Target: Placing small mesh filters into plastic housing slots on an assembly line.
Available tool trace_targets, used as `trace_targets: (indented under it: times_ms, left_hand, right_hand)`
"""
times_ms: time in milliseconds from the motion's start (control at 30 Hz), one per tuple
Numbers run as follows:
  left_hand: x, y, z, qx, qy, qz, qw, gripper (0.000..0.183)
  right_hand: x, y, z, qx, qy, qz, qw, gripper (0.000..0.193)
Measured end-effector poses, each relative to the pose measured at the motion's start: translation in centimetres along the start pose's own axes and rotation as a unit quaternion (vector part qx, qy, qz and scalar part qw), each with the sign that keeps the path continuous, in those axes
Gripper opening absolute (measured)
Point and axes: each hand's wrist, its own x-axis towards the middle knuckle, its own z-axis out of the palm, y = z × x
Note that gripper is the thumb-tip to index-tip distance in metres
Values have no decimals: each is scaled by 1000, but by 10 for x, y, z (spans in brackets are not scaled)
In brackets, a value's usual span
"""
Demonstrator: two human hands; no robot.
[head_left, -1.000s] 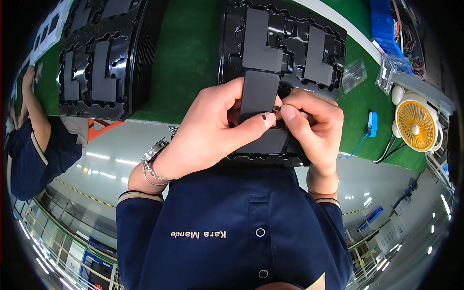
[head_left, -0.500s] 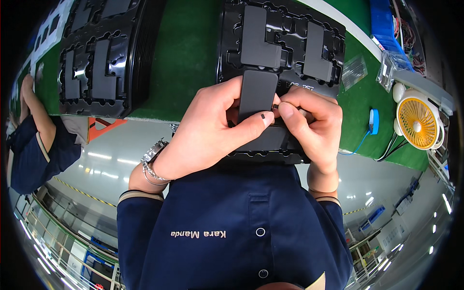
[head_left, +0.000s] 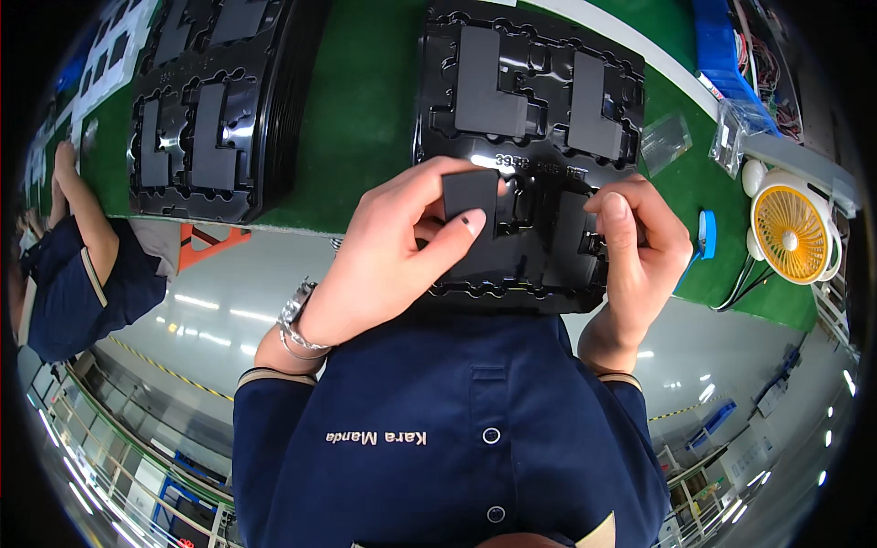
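Note:
My left hand (head_left: 388, 233) grips a flat black block (head_left: 471, 194) between thumb and fingers, over the near left pocket of a black moulded tray (head_left: 539, 164). The block's lower end reaches down into that pocket. A small dark spot shows on my left thumb. On the right, my right hand (head_left: 639, 233) has its fingers curled and the thumb against the index finger; anything between them is too small to make out. It hovers by the near right block (head_left: 568, 242) in the tray. Two L-shaped black blocks, a left one (head_left: 484, 87) and a right one (head_left: 592, 105), lie in the far pockets.
A tall stack of black trays (head_left: 228, 137) with similar blocks stands at left on the green table (head_left: 356, 100). To the right are clear plastic bags (head_left: 665, 144), a blue clip-like object (head_left: 706, 234) and a yellow-and-white fan (head_left: 790, 233). A co-worker (head_left: 87, 265) is at far left.
My left hand has lowered the block toward the tray and tilted it. My right hand has moved away from the block to the right.

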Motion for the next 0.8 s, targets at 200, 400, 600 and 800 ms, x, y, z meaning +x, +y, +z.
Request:
trace_targets:
  times_ms: [200, 400, 600, 800]
  left_hand:
    - [-1, -10, 5, 358, 86, 186, 911, 39]
    - [3, -20, 1, 427, 86, 195, 879, 57]
    - [7, -15, -4, 285, 71, 248, 923, 59]
    - [12, -1, 1, -35, -58, 80, 995, 51]
  right_hand:
    - [-11, 1, -9, -10, -16, 24, 1000, 13]
    - [-6, 6, -2, 9, -56, 22, 998, 9]
    - [2, -10, 3, 0, -134, -18, 991, 4]
    - [-2, -11, 21, -1, -183, -73, 980, 8]
